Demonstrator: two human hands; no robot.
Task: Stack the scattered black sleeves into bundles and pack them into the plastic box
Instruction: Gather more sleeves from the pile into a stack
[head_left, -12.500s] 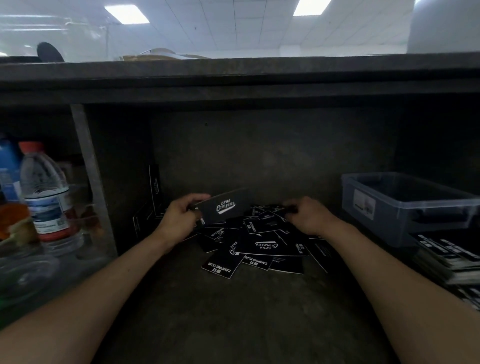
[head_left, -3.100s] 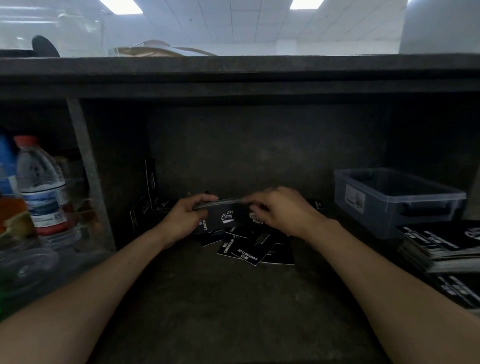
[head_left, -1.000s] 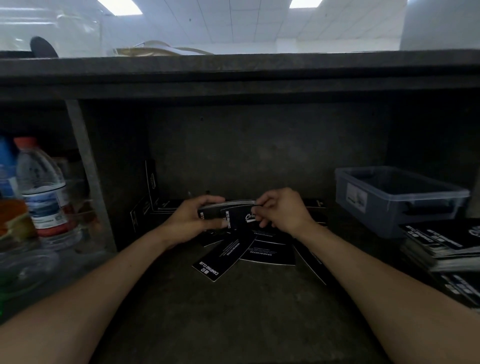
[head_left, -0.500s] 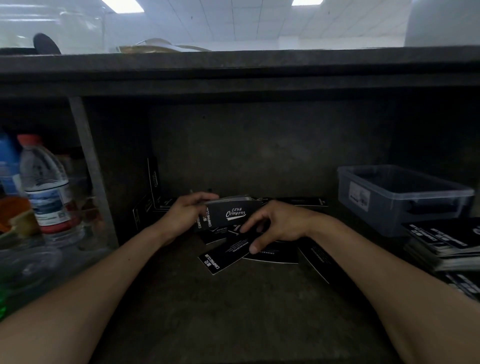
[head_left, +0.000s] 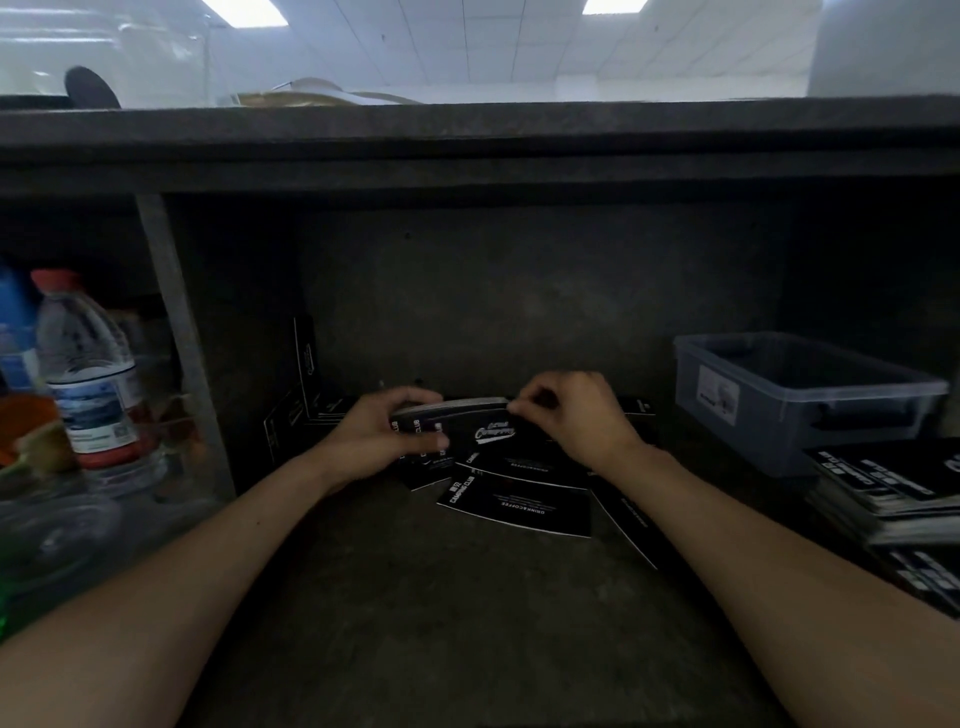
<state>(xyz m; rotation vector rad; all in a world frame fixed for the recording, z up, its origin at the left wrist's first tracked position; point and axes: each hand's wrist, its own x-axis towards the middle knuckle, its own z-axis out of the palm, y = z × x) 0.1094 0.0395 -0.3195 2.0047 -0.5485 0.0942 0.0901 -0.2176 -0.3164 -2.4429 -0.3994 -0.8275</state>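
My left hand (head_left: 382, 436) grips the left end of a bundle of black sleeves (head_left: 472, 423) with white lettering, held on edge above the shelf floor. My right hand (head_left: 576, 421) pinches the bundle's top right corner. Beneath both hands, several loose black sleeves (head_left: 519, 501) lie flat and overlapping. The translucent plastic box (head_left: 800, 395) stands at the right, apart from both hands; its inside is too dark to read.
A stack of black sleeves (head_left: 893, 486) lies in front of the box at the right edge. More sleeves (head_left: 306, 358) lean against the left back corner. A metal post (head_left: 182, 338) divides off water bottles (head_left: 88, 374) at the left. A thick shelf (head_left: 467, 150) overhangs.
My right hand has come up from the loose sleeves on the floor to the bundle's top right corner. The left hand has kept its hold on the bundle.
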